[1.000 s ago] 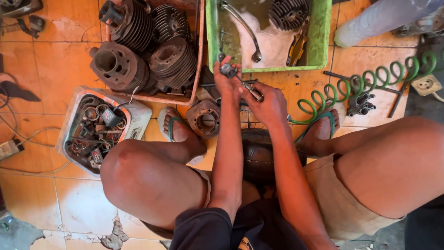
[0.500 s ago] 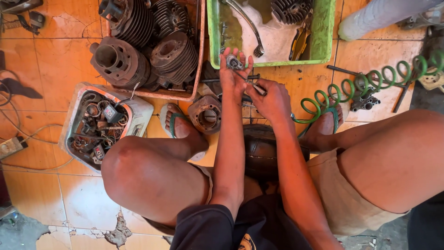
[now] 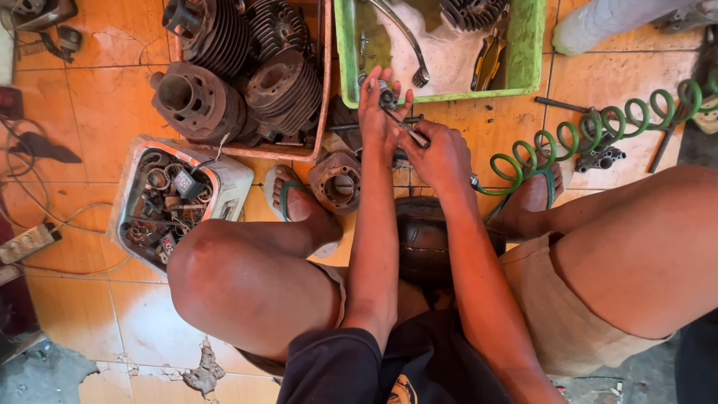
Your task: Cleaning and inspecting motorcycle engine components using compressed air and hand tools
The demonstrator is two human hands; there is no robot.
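I squat on an orange tiled floor with both arms stretched forward. My left hand (image 3: 380,112) holds a small dark metal part (image 3: 387,97) just in front of the green tray (image 3: 523,60). My right hand (image 3: 441,153) grips a thin metal tool (image 3: 407,129) whose tip meets that part. A rusty engine cylinder (image 3: 336,179) lies on the floor just left of my hands, next to my left foot in a sandal.
A shallow tray (image 3: 323,105) of several finned engine cylinders stands at the back left. A white tub (image 3: 232,176) of small parts lies at left. A green coiled air hose (image 3: 598,131) runs at right. Cables and a power strip (image 3: 26,243) are far left.
The view has shifted slightly. My hands stay together by the green tray, and the left hand's fingers have lifted a little higher around the small part.
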